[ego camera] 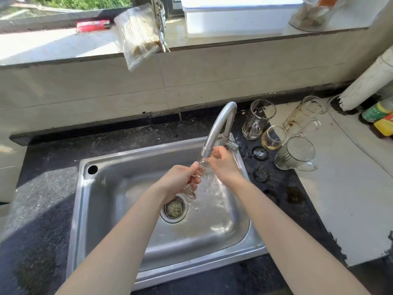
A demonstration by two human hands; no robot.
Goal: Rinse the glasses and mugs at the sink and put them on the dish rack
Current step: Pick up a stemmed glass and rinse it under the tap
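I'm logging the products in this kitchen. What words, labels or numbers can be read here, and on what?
Nothing here can be read.
Red lighter on the sill: any print is blurred.
Green-labelled bottle, far right: lettering too blurred.
Yellow and red container beside it: label unreadable.
Jar with an orange label, top right: blurred.

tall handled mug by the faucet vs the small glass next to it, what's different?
Size: the tall mug stands well above the small glass. Handle: the tall mug has one; the small glass shows none. Contents: the small glass holds yellowish liquid at its bottom; the tall mug looks empty. Shared: both clear glass, upright on the counter right of the sink.
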